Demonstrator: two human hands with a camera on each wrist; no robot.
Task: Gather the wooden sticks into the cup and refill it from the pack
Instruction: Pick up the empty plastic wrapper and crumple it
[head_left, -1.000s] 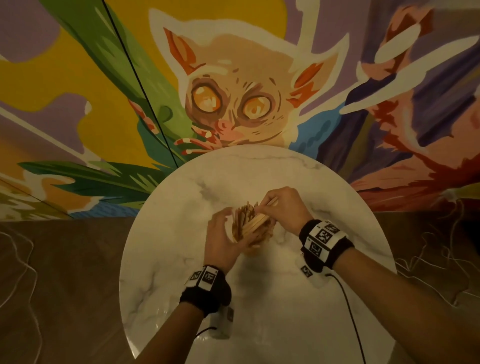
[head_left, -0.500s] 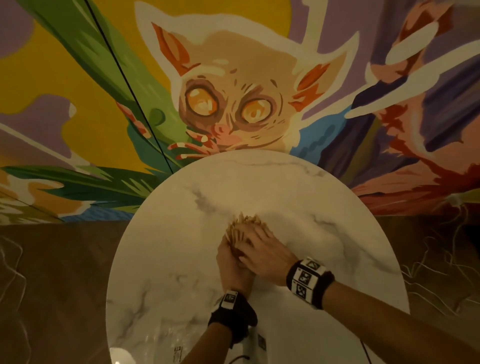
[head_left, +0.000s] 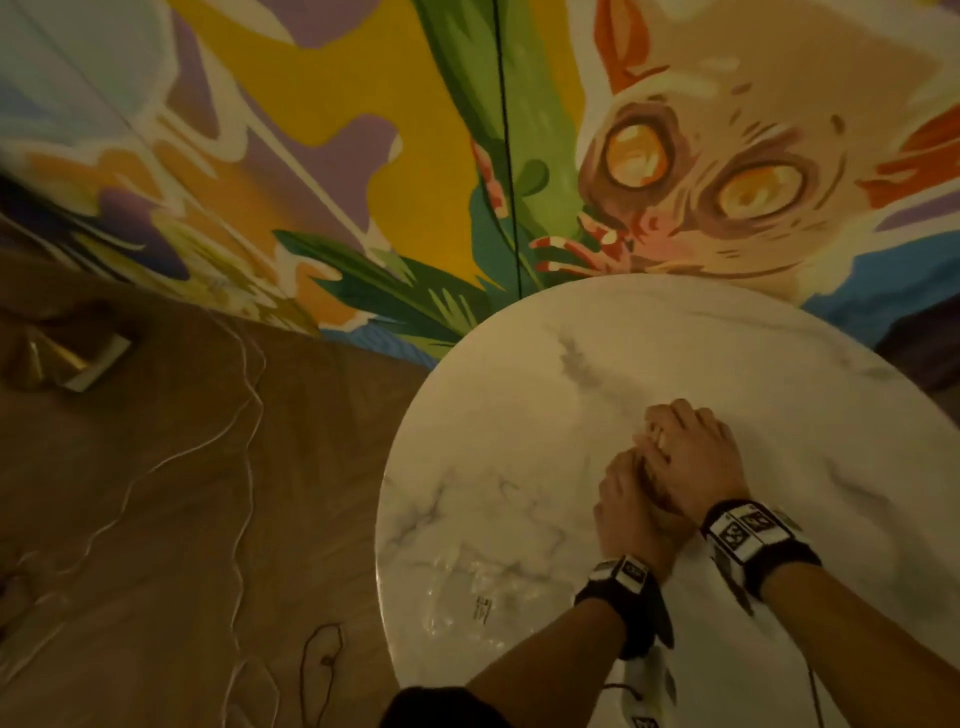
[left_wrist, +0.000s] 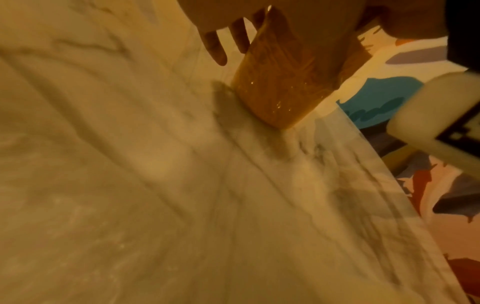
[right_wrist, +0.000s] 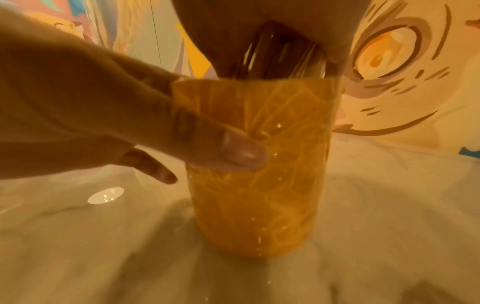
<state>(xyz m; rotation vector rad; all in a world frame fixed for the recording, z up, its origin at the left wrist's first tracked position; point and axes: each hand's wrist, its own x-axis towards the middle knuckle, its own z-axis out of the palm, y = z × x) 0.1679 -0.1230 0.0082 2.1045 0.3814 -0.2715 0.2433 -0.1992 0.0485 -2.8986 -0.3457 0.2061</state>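
A clear cup (right_wrist: 259, 185) packed with wooden sticks (right_wrist: 280, 57) stands upright on the round marble table (head_left: 519, 415). My left hand (head_left: 631, 499) grips the cup's side, its thumb (right_wrist: 221, 144) lying across the wall and its fingers (left_wrist: 215, 49) reaching round the far side. My right hand (head_left: 691, 457) lies over the cup's mouth, with the palm pressing down on the stick tops. From the head view the cup is almost hidden under both hands. In the left wrist view the cup (left_wrist: 280, 82) looks amber and full.
A crumpled clear plastic pack (head_left: 467, 592) with a small label lies on the table near its left front edge. Thin white cables (head_left: 244, 415) trail over the brown floor to the left. A gold cone-shaped object (head_left: 41, 358) sits far left. A painted wall stands behind the table.
My right hand held sticks at the cup's rim a second ago and now lies flat on top of them. The left hand stays on the cup. My head has turned left.
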